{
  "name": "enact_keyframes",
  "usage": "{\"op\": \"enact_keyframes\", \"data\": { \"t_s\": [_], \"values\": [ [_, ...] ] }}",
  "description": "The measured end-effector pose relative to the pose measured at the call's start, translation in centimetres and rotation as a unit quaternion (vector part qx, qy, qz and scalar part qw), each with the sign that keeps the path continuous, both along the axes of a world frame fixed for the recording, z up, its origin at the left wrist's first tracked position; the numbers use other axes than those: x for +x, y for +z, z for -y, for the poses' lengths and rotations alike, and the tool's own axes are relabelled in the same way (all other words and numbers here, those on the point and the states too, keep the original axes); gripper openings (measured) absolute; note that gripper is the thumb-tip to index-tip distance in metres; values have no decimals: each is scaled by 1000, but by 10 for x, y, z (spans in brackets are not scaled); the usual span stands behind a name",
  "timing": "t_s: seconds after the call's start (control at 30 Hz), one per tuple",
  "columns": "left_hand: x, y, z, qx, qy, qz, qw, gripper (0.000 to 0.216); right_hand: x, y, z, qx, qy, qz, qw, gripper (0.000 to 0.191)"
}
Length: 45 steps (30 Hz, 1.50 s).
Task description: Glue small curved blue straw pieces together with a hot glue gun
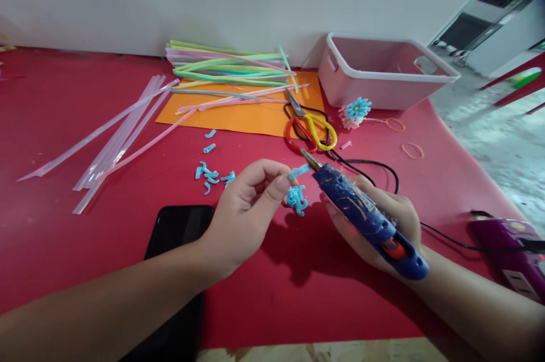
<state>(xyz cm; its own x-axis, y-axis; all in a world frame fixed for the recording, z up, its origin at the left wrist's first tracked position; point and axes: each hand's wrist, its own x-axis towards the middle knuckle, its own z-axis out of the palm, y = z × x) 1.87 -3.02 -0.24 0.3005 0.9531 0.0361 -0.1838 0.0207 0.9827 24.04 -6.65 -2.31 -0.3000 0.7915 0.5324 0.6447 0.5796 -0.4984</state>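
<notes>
My right hand grips a blue hot glue gun, its metal tip pointing up and left toward a small blue straw piece. That piece is pinched between thumb and fingers of my left hand, which is closed. Just below the pinch a little cluster of curled blue straw bits hangs between the two hands. Both hands hover above the red table.
Loose blue straw bits lie left of my hands. Glue sticks, coloured straws on orange paper, scissors, a white bin, a finished blue flower, rubber bands, a black phone and a purple power strip surround them.
</notes>
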Motion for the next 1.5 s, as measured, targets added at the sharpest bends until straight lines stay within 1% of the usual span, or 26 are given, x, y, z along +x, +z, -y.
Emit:
{"op": "enact_keyframes", "data": {
  "t_s": [0.13, 0.23, 0.37, 0.5, 0.7, 0.93, 1.0, 1.2, 1.4, 1.5],
  "values": [
    [-1, 3, 2, 22, -6, -12, 1000, 13, -3, 4, 2, -19, -19, -28, 999, 14],
    [-1, 5, 4, 35, -2, -19, 999, 13, -3, 4, 2, -8, -19, -40, 999, 17],
    [-1, 6, 4, 43, 5, -29, 999, 13, -2, 3, 1, 1, -7, -46, 999, 17],
    [-2, 6, 5, 47, 4, -50, 998, 16, -2, 6, -1, 0, 26, -46, 999, 15],
    [-3, 6, 6, 49, -5, -33, 998, 13, 0, 5, -3, 33, 53, -35, 997, 18],
    [-4, 5, 4, 44, -3, -33, 998, 15, -5, 12, -2, 31, 28, -16, 999, 18],
    [-4, 5, 5, 42, -2, -27, 999, 14, -6, 13, -2, 38, 31, -16, 999, 20],
    [-3, 6, 4, 43, 3, -17, 999, 14, -3, 8, -3, 41, 63, -29, 997, 23],
    [-1, 3, 2, 57, -4, -9, 998, 13, -3, 4, -4, 48, 67, -24, 996, 20],
    [-1, 2, 2, 49, -6, 4, 999, 13, -1, 2, -2, 57, 61, -29, 996, 19]
  ]
}}
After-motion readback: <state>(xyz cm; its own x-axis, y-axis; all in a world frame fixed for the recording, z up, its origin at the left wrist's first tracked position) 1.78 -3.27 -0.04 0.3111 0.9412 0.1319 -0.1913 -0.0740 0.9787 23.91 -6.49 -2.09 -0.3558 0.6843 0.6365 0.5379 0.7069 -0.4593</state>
